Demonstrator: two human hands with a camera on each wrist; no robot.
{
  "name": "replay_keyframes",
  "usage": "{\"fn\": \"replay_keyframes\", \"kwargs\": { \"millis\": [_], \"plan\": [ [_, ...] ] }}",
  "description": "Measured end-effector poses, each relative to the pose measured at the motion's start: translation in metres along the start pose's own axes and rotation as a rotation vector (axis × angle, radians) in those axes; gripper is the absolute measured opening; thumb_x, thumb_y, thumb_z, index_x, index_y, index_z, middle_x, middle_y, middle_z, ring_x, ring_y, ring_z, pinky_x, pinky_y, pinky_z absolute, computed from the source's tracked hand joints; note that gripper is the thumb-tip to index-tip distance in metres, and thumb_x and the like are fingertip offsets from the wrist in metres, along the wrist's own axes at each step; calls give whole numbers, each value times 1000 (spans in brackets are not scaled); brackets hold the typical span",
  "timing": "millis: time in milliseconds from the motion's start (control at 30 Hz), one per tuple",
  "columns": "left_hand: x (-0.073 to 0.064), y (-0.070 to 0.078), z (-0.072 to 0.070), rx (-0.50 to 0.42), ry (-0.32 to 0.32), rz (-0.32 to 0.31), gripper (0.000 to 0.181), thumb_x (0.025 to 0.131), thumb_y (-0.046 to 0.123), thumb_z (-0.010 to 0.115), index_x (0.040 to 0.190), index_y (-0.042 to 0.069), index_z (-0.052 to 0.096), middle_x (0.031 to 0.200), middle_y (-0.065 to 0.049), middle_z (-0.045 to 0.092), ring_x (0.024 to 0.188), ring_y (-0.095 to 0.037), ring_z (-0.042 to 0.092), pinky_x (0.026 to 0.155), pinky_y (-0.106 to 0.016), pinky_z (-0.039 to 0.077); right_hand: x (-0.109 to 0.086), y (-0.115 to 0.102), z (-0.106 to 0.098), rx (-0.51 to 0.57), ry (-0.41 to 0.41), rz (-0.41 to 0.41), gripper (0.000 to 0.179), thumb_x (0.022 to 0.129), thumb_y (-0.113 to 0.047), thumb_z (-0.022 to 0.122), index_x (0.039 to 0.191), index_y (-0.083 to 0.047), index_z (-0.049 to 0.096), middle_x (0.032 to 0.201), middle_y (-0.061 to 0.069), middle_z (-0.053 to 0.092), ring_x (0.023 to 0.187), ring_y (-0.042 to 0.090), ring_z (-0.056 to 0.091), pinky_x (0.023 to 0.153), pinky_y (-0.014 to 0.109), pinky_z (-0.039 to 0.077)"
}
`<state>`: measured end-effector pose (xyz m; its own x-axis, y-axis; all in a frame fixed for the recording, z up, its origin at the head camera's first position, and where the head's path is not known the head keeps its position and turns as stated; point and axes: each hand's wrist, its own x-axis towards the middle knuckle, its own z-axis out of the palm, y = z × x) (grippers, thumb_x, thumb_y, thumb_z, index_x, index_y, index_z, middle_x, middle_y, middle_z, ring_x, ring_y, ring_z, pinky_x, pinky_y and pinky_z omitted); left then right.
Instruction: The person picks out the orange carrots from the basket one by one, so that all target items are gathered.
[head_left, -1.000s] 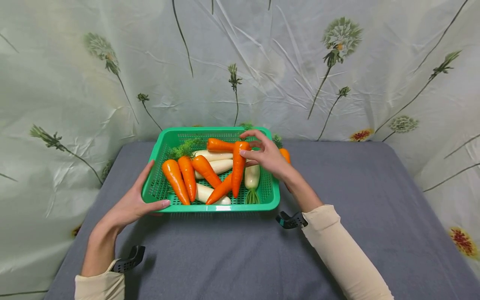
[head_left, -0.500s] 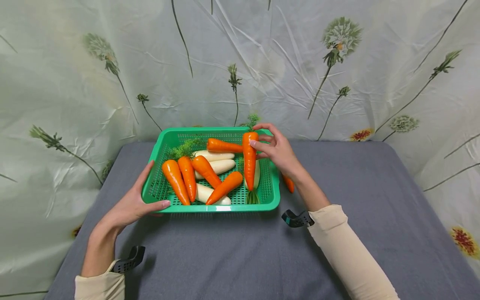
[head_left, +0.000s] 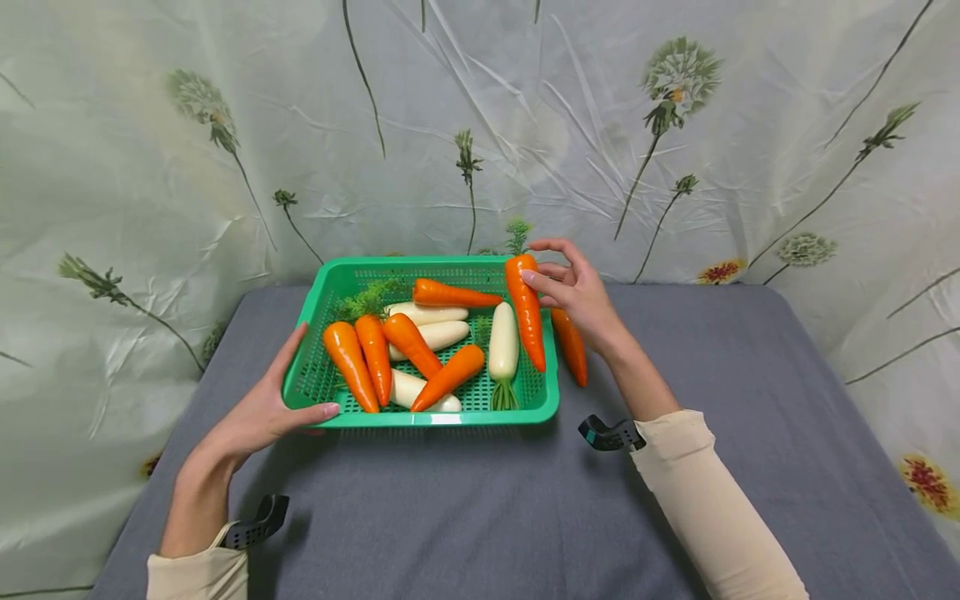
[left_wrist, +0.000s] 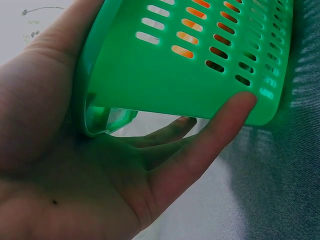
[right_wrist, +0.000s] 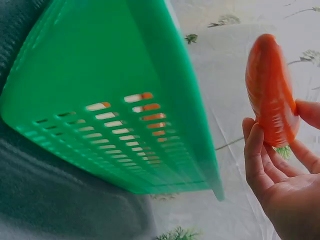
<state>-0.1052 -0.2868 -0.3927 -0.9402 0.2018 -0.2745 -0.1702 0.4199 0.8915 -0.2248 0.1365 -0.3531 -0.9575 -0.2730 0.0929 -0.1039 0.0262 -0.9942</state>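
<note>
A green plastic basket [head_left: 450, 419] with slotted walls stands on the table. My left hand [head_left: 258, 408] grips its left front corner, thumb over the rim and fingers along the outer wall; the left wrist view shows fingers [left_wrist: 220, 135] against that wall. My right hand [head_left: 573, 292] pinches a carrot [head_left: 527, 308] near its leafy top, above the basket's right side. In the right wrist view this carrot [right_wrist: 270, 90] is up beside the rim, between thumb and fingers. Several carrots [head_left: 350, 365] and white radishes [head_left: 503, 342] lie in the basket.
Another carrot [head_left: 570, 346] lies on the grey cloth [head_left: 735, 400] outside the basket's right wall, partly behind the right hand. A pale curtain [head_left: 570, 150] with printed flowers hangs behind the table.
My right hand has moved right and slightly up with the carrot, uncovering the white radish beneath and the carrot outside the basket. The left hand and basket have stayed in place.
</note>
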Motion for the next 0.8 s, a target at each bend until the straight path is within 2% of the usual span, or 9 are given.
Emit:
{"fn": "replay_keyframes", "kwargs": {
  "millis": [433, 800],
  "plan": [
    [-2, 0, -1, 22, 5, -5, 122, 93, 20, 80, 163, 47, -16, 163, -32, 19, 93, -14, 69, 77, -37, 62, -6, 1, -21, -13, 59, 11, 54, 100, -20, 68, 149, -8, 48, 107, -8, 73, 93, 10, 70, 83, 27, 57],
    [-2, 1, -1, -8, 1, -12, 122, 93, 18, 80, 163, 47, -16, 165, -31, 15, 95, -16, 69, 78, -40, 63, -9, 6, -35, -6, 74, 26, 54, 101, -21, 68, 148, -6, 47, 109, -7, 72, 92, 9, 70, 82, 24, 59]
  ]
}}
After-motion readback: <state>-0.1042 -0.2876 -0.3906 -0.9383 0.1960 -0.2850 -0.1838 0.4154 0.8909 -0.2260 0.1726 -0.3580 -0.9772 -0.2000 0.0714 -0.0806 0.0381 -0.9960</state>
